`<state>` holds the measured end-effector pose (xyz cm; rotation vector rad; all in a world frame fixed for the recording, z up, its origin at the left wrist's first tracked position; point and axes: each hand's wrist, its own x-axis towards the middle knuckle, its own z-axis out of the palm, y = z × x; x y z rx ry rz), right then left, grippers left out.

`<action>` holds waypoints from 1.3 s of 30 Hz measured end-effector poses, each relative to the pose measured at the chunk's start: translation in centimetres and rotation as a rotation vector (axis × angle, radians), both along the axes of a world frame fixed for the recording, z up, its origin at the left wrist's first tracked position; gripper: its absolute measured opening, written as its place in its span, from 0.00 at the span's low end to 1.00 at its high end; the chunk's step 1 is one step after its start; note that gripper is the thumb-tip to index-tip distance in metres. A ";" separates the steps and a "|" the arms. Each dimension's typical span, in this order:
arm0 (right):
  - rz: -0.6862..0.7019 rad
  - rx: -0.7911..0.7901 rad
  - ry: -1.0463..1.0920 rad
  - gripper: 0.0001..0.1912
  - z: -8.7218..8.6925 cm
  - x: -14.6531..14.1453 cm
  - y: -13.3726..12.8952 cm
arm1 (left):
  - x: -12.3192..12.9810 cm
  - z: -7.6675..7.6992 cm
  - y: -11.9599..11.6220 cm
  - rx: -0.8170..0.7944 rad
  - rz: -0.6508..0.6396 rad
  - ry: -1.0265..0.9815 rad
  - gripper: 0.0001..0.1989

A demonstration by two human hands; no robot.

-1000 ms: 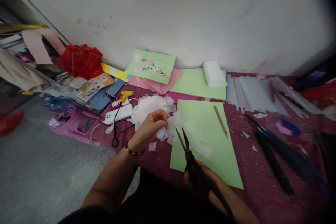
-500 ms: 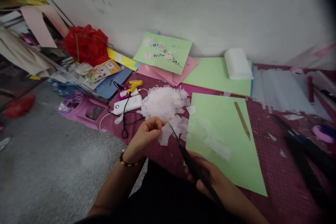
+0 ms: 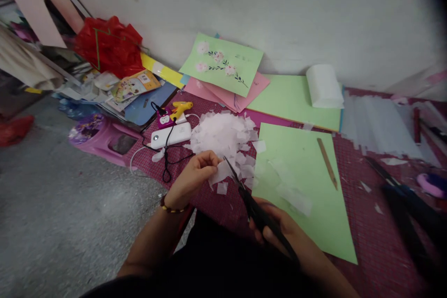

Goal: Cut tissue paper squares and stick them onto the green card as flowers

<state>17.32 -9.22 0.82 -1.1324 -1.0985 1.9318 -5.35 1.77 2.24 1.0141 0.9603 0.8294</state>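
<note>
My left hand (image 3: 193, 174) pinches a thin whitish piece of tissue paper (image 3: 220, 172) between thumb and fingers. In my right hand (image 3: 279, 223) is a pair of scissors (image 3: 256, 212) with black handles, its blades pointing up and left at the paper's right side. Just below the held paper lies a small cut square (image 3: 222, 188). Beyond both hands spreads a heap of pale paper pieces (image 3: 221, 135) on the dark red table cover (image 3: 213, 207). The fingers inside the scissor handles are partly hidden.
Right of the heap lies a green sheet (image 3: 296, 158) with a wooden strip (image 3: 327, 163). A white power bank (image 3: 171, 135), cords and a yellow glue gun (image 3: 181, 108) sit left. Behind are a flower card (image 3: 221, 65) and a tissue stack (image 3: 324, 86). More scissors (image 3: 401, 191) lie at right.
A small square of paper now lies apart below my left hand. The piece in my fingers looks shorter. The whole view has shifted slightly.
</note>
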 end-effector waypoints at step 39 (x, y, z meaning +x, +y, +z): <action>-0.080 -0.004 -0.286 0.31 -0.5 0.0 1.2 | 0.5 -0.5 -0.6 -0.042 0.030 -0.027 0.17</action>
